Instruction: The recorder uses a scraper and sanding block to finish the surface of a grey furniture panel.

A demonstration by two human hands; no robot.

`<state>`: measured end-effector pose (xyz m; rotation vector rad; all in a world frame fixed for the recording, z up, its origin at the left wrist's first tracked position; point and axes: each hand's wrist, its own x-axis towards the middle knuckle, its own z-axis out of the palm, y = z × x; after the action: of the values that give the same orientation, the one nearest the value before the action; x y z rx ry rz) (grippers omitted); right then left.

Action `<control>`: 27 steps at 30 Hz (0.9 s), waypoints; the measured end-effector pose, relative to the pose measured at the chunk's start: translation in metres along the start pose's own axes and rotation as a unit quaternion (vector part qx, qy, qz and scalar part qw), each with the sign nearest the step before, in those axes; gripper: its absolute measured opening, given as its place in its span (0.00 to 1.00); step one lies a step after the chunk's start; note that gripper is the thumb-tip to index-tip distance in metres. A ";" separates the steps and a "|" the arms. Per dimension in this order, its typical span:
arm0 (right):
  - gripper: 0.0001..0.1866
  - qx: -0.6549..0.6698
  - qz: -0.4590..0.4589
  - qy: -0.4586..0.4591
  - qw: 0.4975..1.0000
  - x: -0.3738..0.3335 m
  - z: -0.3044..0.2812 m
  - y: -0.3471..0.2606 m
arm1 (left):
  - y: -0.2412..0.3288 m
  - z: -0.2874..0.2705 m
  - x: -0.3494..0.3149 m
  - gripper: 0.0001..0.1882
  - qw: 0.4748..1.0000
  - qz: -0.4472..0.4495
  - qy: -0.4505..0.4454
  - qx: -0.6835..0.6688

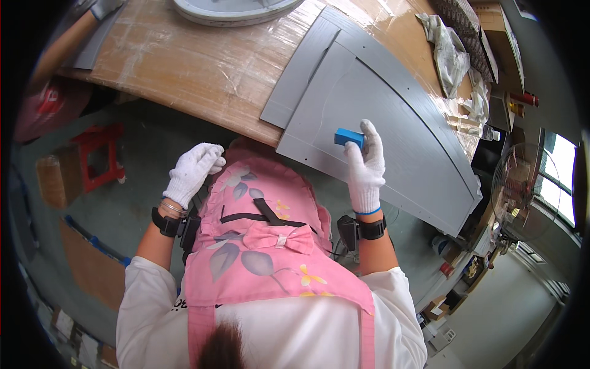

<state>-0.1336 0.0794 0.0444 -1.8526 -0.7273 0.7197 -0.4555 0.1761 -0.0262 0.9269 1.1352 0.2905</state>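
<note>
My right hand (367, 172), in a white knit glove, pinches a small blue rectangular block (349, 137) between thumb and fingers. It is over a grey-painted panel (381, 129) with one curved edge and small holes. A second grey panel (301, 77) lies partly under the first, to its left. In a matching white glove, my left hand (195, 172) is held in front of the pink apron (270, 240), short of the table edge. Its fingers are curled together, and nothing shows in them.
The wooden table (184, 61) is wrapped in clear film. A round grey piece (236, 11) rests at its far side. At left, another person's arm (67, 46) reaches to the table near a red stool (101, 157). White rags (445, 52) and a fan (525, 184) are at right.
</note>
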 end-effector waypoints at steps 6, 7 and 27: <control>0.23 0.263 0.185 -0.054 0.945 0.023 -0.012 -0.002 | 0.015 0.005 -0.002 0.17 1.000 0.006 0.000 0.015; 0.23 0.262 0.184 -0.039 0.947 0.030 -0.012 -0.008 | 0.015 0.005 -0.001 0.17 1.000 0.007 0.003 0.014; 0.19 0.037 0.083 -0.076 0.993 0.181 0.003 -0.015 | -0.002 0.026 -0.028 0.16 0.988 0.004 0.141 -0.067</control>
<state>-0.0214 0.2213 0.0285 -1.8193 -0.6394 0.9907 -0.4455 0.1449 -0.0065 0.7882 1.3531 0.5110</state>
